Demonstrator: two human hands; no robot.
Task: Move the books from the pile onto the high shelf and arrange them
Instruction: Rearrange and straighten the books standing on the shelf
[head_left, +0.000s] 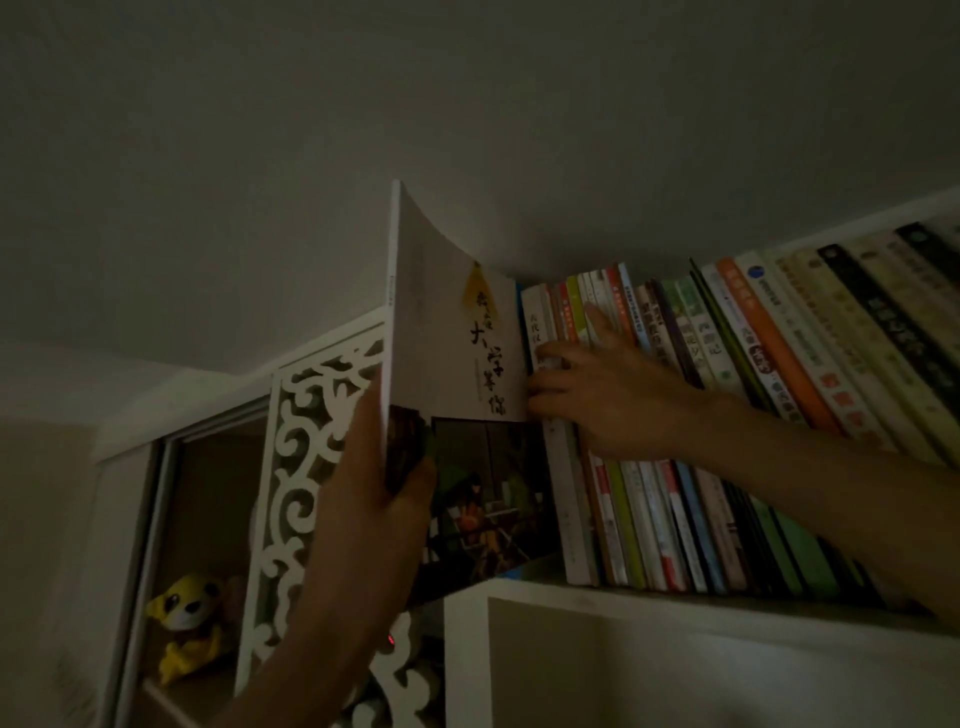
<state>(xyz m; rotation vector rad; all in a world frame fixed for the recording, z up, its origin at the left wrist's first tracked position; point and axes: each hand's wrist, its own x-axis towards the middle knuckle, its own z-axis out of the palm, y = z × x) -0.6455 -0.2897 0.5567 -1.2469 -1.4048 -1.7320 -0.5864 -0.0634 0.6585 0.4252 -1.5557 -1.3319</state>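
Head view, left hand (382, 499) raised, gripping a tall book (457, 364) by its spine, right hand (602, 384) flat, fingers straight, pressing the shelved books (727, 415) aside.

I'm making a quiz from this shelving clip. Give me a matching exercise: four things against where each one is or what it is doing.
1. left hand
2. right hand
3. yellow plush toy
4. row of books

a. stands upright on the high shelf
b. grips the big white book at its spine
c. sits in the cabinet compartment at lower left
d. presses on the shelved spines

Pairs: 1-b, 2-d, 3-c, 4-a
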